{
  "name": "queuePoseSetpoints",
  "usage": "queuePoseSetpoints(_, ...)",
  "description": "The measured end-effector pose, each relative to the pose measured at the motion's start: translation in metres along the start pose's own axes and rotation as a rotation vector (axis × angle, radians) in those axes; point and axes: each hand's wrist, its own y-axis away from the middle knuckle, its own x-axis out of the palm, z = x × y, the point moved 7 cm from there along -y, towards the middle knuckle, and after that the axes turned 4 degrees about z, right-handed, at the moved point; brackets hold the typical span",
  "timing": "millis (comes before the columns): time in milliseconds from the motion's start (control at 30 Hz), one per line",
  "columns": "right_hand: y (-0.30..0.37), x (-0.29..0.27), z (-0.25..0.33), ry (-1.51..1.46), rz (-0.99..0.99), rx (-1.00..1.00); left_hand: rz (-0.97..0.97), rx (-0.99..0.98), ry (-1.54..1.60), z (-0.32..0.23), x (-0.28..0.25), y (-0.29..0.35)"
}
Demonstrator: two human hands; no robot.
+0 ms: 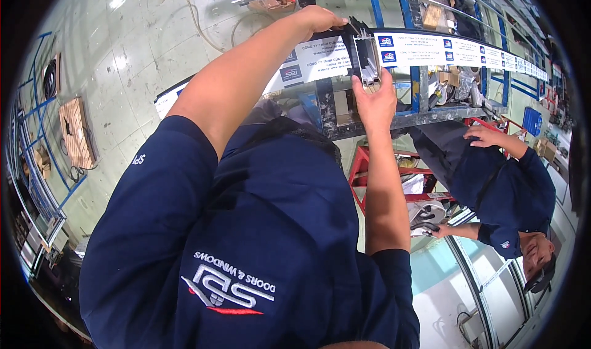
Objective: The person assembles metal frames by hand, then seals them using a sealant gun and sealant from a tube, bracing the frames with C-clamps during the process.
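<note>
Two long window-frame profiles in printed white protective film meet in front of me: a left profile (317,56) and a right profile (458,50). Between their ends shows a narrow open metal section (368,63) with dark edges. My left hand (323,20) reaches over the far side, its fingers closed on the black edge of the left profile near the joint; the fingertips are partly hidden. On the near side, my right hand (376,100) pinches the open metal section between thumb and fingers.
A dark metal workbench (351,129) with blue legs supports the profiles. At right, a co-worker (502,183) in navy leans near a red frame (360,176), a dark tool in one hand. A wooden board (77,133) and blue racks stand at left. A hose (197,20) lies on the floor.
</note>
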Motion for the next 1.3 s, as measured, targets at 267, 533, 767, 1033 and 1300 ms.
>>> queuePoseSetpoints(267,0.0,-0.001,0.003,0.015,0.025,0.012,0.005,0.006,0.006,0.002,-0.001,-0.002)
queuePoseSetpoints(533,-0.001,0.001,0.0,-0.001,-0.007,-0.007,0.012,0.011,0.014,0.003,0.001,-0.006)
queuePoseSetpoints(767,-0.001,0.002,0.001,-0.002,-0.007,-0.011,0.045,-0.003,0.079,0.008,0.001,-0.01)
queuePoseSetpoints(1033,-0.002,0.003,0.004,-0.039,-0.034,-0.055,0.018,0.017,0.016,0.004,-0.002,-0.004)
queuePoseSetpoints(1300,0.0,0.002,0.003,-0.012,-0.018,-0.013,0.138,0.151,-0.116,-0.008,0.008,0.017)
